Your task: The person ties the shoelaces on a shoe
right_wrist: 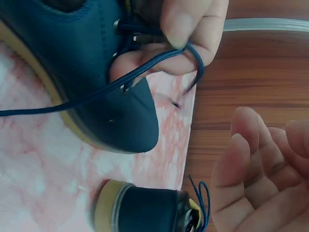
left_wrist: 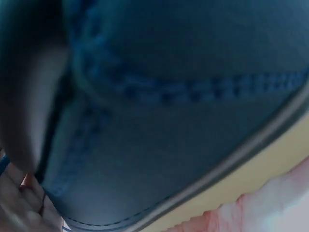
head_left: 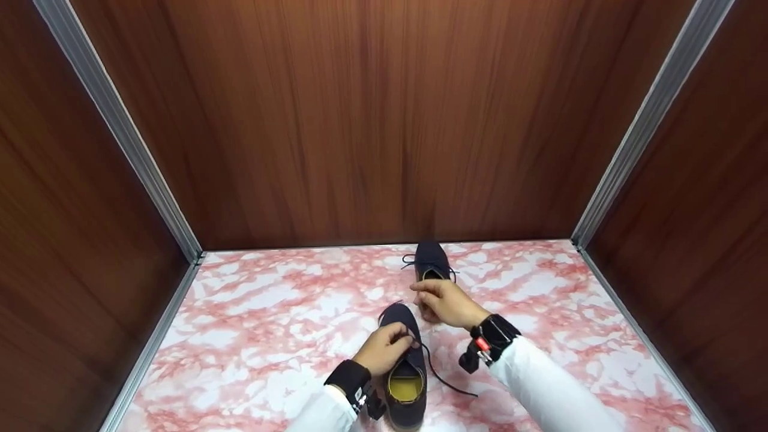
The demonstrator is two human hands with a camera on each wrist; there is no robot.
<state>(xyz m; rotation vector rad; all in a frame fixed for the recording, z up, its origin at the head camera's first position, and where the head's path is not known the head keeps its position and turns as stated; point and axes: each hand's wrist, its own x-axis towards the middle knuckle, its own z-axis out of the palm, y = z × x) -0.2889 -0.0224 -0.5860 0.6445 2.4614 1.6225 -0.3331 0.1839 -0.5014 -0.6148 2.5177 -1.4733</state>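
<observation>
A dark blue lace-up shoe (head_left: 397, 313) stands near the front, its toe pointing to the back wall. Over its eyelets, my left hand (head_left: 383, 348) pinches a dark blue shoelace (right_wrist: 120, 83) between thumb and finger. One end of that lace trails across the floor to the shoe's right. My right hand (head_left: 447, 303) hovers to the right of the shoe's toe, fingers loosely bent with nothing in them. The shoe's stitched side (left_wrist: 183, 135) fills most of the left wrist view, with some fingers (left_wrist: 21, 205) at the lower left.
Behind my right hand a matching shoe (head_left: 429, 255) stands against the back wall, its lace tied in a bow. The surface (head_left: 270, 336) has a pink-and-white marbled pattern. Brown wood-grain panels (head_left: 384, 120) with metal corner strips enclose it at the back and sides.
</observation>
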